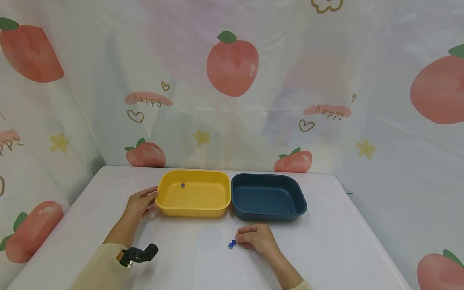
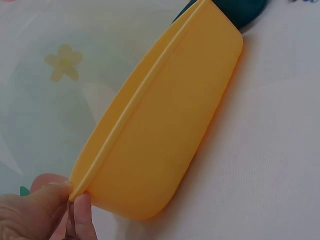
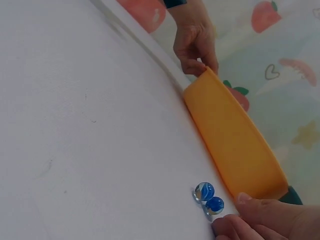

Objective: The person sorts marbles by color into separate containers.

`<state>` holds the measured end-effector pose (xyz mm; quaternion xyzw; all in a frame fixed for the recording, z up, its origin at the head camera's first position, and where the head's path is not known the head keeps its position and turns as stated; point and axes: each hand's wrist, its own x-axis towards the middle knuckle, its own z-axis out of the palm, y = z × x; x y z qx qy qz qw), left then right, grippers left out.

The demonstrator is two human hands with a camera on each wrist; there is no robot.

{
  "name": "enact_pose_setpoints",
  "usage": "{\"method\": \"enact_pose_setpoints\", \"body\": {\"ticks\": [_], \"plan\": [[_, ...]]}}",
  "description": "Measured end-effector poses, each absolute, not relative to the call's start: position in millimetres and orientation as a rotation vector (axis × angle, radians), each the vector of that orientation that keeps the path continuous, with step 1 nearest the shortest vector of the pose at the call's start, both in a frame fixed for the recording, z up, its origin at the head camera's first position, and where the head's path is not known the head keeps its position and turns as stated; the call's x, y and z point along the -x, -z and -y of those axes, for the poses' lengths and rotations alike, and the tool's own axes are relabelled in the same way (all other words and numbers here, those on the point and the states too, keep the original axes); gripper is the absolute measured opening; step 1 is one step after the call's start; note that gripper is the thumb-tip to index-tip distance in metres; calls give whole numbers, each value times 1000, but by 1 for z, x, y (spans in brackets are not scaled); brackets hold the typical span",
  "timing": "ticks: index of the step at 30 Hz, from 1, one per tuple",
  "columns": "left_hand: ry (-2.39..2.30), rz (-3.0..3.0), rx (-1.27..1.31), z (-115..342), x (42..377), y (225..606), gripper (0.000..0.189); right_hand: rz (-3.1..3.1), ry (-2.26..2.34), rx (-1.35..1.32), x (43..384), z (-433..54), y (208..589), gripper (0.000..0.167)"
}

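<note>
My left hand (image 1: 139, 204) pinches the rim at the left end of a yellow plastic tub (image 1: 195, 212). In the left wrist view, thumb and finger meet on the rim of this tub (image 2: 155, 130). On the white table, my right hand (image 1: 256, 238) is low beside two blue glass marbles (image 1: 230, 245). The right wrist view shows these swirled marbles (image 3: 204, 191) touching each other by my fingertips. A dark blue sliver (image 3: 214, 228) peeks out at the curled fingers; I cannot tell whether they grip it. A single marble (image 1: 183, 185) lies inside the yellow tub.
A dark blue tub (image 1: 269, 216) stands right against the yellow one, on its right side. Behind both hangs a fruit-printed cloth (image 1: 232, 133), with more cloth at the sides. A black strap device (image 1: 139, 254) is on my left wrist.
</note>
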<state>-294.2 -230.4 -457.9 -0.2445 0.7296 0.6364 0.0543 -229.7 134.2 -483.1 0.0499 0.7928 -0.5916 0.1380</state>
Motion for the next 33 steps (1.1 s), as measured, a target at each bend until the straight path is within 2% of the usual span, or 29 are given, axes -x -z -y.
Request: {"method": "enact_pose_setpoints", "body": {"ticks": [8,33], "plan": [[-1935,-2220,739,230,293,457,49,-2473,1572,-95,226,-132,485,27],[-1926,-2234,739,228,292,458,48,-2479,1628,35,221,-126,488,23]]}}
